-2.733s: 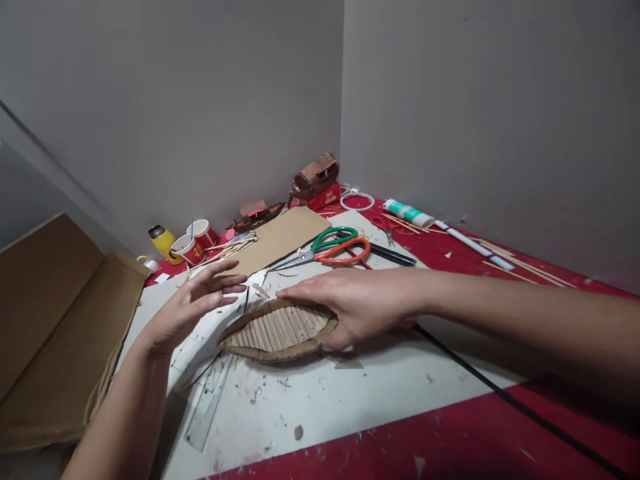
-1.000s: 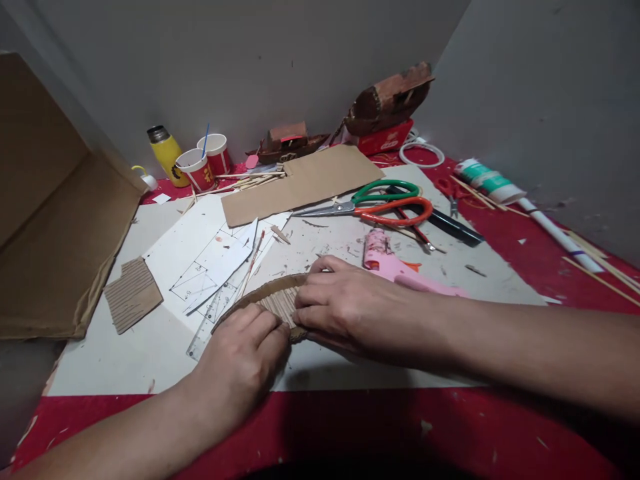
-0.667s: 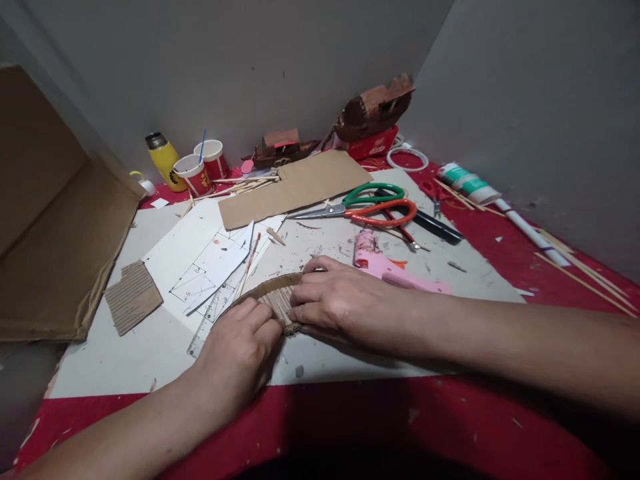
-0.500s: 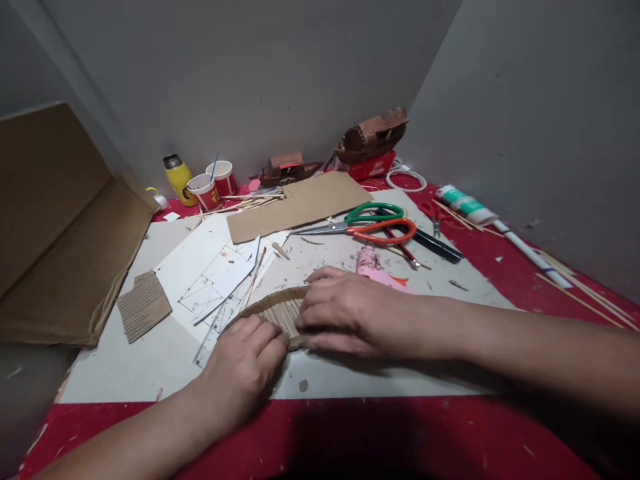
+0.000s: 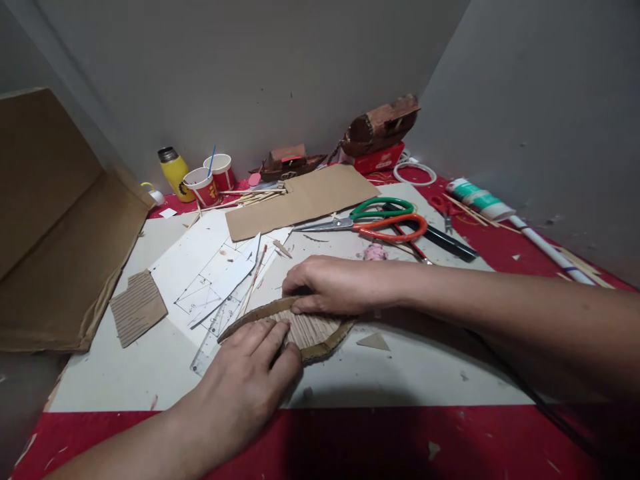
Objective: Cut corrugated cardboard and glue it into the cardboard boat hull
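Note:
A leaf-shaped cardboard boat hull (image 5: 311,330) with a ribbed floor and a raised rim lies on the pale sheet in front of me. My left hand (image 5: 250,367) holds its left end, fingers inside the rim and thumb by the near wall. Reaching over from the right, my right hand (image 5: 327,283) pinches the far rim, its thumb on the inner side and its fingers curled behind. A clear ruler (image 5: 213,340) and drawn paper templates (image 5: 210,280) lie left of the hull. The pink glue gun (image 5: 375,252) shows only in part behind my right forearm.
Green-and-orange-handled scissors (image 5: 345,223) lie by a flat cardboard strip (image 5: 305,200). Paper cups (image 5: 203,188), a yellow bottle (image 5: 175,177) and finished model boats (image 5: 383,127) stand at the back. A cardboard box (image 5: 65,220) leans at left, and a black cable (image 5: 520,383) crosses at right.
My right hand has moved from the hull's right end to its far rim, uncovering more of the floor and near wall. A small cardboard triangle and the cable now show at right.

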`<state>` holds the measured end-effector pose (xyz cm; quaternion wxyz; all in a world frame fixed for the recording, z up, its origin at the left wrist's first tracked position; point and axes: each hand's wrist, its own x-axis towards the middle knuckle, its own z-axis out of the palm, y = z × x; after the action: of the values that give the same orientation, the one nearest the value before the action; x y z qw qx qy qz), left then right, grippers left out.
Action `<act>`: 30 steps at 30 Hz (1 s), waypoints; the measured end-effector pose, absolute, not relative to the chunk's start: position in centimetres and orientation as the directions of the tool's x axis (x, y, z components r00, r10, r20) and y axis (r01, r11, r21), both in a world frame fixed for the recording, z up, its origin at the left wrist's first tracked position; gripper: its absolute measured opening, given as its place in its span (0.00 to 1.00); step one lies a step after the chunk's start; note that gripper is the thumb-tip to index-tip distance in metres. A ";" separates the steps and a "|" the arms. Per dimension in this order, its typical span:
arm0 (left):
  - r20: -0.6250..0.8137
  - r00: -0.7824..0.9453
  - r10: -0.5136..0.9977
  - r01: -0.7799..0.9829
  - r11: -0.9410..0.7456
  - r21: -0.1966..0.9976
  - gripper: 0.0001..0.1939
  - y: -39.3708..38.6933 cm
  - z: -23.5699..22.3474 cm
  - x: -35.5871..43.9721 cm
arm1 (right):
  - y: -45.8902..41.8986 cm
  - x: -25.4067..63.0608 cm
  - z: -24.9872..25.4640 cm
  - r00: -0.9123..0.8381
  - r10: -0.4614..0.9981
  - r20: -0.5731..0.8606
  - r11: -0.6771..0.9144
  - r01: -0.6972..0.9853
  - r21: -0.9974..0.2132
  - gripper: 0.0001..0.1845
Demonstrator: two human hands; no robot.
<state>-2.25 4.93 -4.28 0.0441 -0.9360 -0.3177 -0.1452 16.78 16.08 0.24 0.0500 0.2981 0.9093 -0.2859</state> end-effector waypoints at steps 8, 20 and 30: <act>0.322 0.675 0.664 0.632 -0.745 0.212 0.08 6.0 -3.9 -1.2 | 16.1 15.9 -0.3 -0.794 0.515 -0.322 0.684 0.607 -0.403 0.04; 0.419 0.739 0.528 0.596 -0.802 -0.038 0.14 5.5 -4.4 -2.0 | 15.9 16.0 -0.2 -0.836 0.490 -0.249 0.640 0.539 -0.547 0.06; 0.507 -0.152 0.848 0.363 -0.429 0.827 0.34 5.0 -0.3 -3.5 | 15.2 16.8 1.7 -0.327 0.882 0.340 0.469 0.523 -0.712 0.05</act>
<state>-3.51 4.98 -0.29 -0.2100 -0.6165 -0.4911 -0.5785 16.84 15.15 1.70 -0.3629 0.4524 0.7763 -0.2470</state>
